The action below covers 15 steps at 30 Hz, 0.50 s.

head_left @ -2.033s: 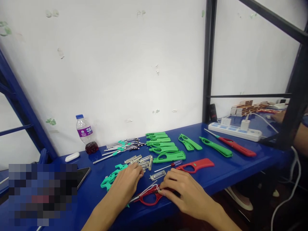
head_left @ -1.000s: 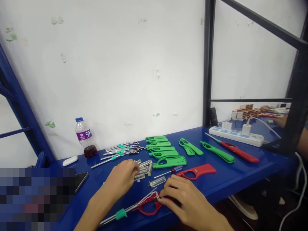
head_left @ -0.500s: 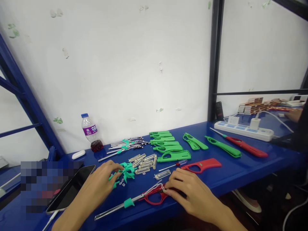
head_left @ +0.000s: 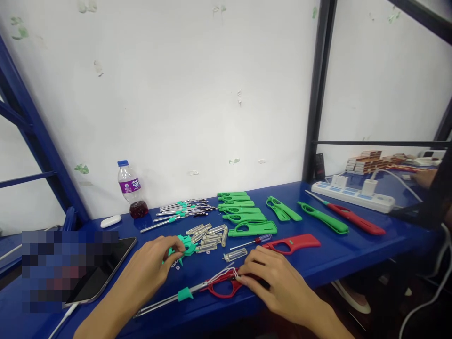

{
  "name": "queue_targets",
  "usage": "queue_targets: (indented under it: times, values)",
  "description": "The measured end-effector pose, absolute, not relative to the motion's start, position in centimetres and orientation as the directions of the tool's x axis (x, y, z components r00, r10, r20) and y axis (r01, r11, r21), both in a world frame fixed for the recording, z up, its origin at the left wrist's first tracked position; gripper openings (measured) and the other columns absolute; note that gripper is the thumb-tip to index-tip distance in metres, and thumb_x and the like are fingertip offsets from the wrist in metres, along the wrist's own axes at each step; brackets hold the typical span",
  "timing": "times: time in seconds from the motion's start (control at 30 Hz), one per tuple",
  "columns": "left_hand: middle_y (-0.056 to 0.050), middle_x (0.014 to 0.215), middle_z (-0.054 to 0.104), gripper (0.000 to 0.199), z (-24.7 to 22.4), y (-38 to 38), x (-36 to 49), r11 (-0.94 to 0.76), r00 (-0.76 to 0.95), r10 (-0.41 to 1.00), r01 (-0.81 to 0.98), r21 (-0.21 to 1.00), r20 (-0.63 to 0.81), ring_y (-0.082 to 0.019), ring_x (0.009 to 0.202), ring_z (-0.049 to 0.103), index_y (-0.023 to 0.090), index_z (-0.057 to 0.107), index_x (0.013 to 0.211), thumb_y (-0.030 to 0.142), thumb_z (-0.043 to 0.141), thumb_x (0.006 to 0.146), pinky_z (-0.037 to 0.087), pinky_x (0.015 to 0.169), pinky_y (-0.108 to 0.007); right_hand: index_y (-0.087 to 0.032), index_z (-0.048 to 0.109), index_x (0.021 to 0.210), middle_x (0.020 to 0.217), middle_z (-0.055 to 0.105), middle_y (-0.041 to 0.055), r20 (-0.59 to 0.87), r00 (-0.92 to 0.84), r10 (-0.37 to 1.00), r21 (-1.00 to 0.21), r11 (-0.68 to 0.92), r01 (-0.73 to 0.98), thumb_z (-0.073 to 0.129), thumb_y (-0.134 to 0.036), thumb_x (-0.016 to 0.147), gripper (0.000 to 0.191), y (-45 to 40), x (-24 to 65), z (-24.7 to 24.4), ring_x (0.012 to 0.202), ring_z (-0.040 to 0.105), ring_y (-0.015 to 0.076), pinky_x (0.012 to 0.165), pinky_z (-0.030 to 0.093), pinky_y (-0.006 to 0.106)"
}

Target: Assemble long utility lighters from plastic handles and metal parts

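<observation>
My left hand [head_left: 153,259] reaches into a pile of teal plastic triggers [head_left: 189,245], its thumb and index finger curled round one; the fingertips are partly hidden. My right hand [head_left: 271,278] holds an open red lighter shell [head_left: 221,288] near the table's front edge, thumb and fingers on its handle end. From that shell a metal lighter tube [head_left: 158,306] extends to the left, with a teal piece [head_left: 184,294] on it and white wires at its base. A clear fuel tank [head_left: 235,254] lies just beyond my right hand, beside a screwdriver [head_left: 252,241].
Several clear tanks [head_left: 212,238], metal tubes [head_left: 180,209] and green lighter shells [head_left: 243,216] lie farther back. A red shell [head_left: 300,242] and an assembled red lighter [head_left: 353,219] are right. A bottle [head_left: 132,188], phone [head_left: 106,273] and power strip [head_left: 353,195] also sit on the blue table [head_left: 310,261].
My left hand has moved slightly right, deeper into the teal triggers, and its thumb and index finger are closer together. My right hand stays on the red shell. The view has shifted slightly.
</observation>
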State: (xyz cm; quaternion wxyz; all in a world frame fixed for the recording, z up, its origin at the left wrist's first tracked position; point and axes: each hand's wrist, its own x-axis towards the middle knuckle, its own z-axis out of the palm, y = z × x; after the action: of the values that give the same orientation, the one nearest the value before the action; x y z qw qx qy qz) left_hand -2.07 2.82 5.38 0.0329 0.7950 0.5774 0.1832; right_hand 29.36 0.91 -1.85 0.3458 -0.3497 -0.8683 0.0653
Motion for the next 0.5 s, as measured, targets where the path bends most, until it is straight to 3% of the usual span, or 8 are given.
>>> queue_targets:
  times: [0.13, 0.33, 0.5]
  values:
    - [0.002, 0.079, 0.071, 0.027, 5.7, 0.4, -0.5, -0.384, 0.302, 0.919, 0.83, 0.405, 0.254, -0.019, 0.066, 0.062, 0.032, 0.073, 0.111, 0.043, 0.051, 0.1, 0.045, 0.064, -0.026, -0.024, 0.073, 0.103, 0.098, 0.074, 0.0002, 0.554, -0.514, 0.655, -0.361, 0.745, 0.561, 0.059, -0.031, 0.108, 0.016, 0.9, 29.3, -1.8, 0.09, 0.062, 0.0197, 0.08, 0.045, 0.033]
    - [-0.004, 0.11, 0.078, 0.034, 4.7, -0.5, 2.2, -0.424, 0.37, 0.902, 0.665, 0.615, 0.222, -0.024, 0.101, 0.071, 0.031, 0.081, 0.108, 0.045, 0.051, 0.1, 0.054, 0.073, -0.025, -0.024, 0.072, 0.103, 0.098, 0.073, 0.0003, 0.547, -0.511, 0.663, -0.363, 0.738, 0.569, 0.059, -0.031, 0.107, 0.015, 0.9, 29.3, -1.7, 0.091, 0.062, 0.0195, 0.08, 0.044, 0.033]
    - [-0.007, 0.104, 0.078, 0.038, 3.2, 0.3, 3.3, -0.391, 0.326, 0.919, 0.68, 0.621, 0.221, -0.025, 0.095, 0.071, 0.027, 0.081, 0.115, 0.042, 0.051, 0.097, 0.057, 0.08, -0.032, -0.025, 0.073, 0.104, 0.099, 0.074, -0.0001, 0.536, -0.519, 0.666, -0.363, 0.737, 0.571, 0.058, -0.032, 0.108, 0.017, 1.0, 29.3, -1.8, 0.091, 0.061, 0.0191, 0.082, 0.044, 0.033]
